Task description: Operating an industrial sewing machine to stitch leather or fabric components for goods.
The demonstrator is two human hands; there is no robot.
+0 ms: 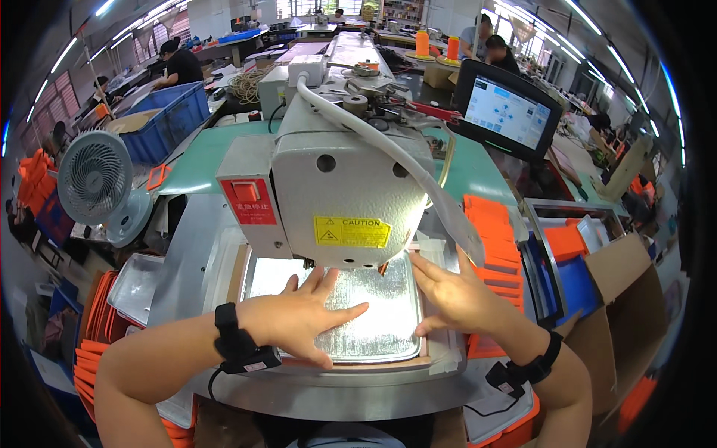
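Note:
A silver foil-faced panel (366,317) with a pale rounded rim lies in a flat rectangular frame (396,366) beneath the grey head of an industrial sewing machine (343,179). Across the panel's left part my left hand (299,317) rests with its fingers spread. My right hand (455,295) is at the right edge of the panel and frame, thumb and fingers apart, gripping nothing. The machine head hides the panel's far edge and the needle area. Both wrists wear black straps with small boxes.
Orange pieces (497,246) are stacked right of the machine, beside an open cardboard box (627,306). More orange pieces (97,321) and a silver panel (137,287) lie at the left. A fan (95,179), blue crate (168,123) and lit screen (508,108) stand farther back. Other people work beyond.

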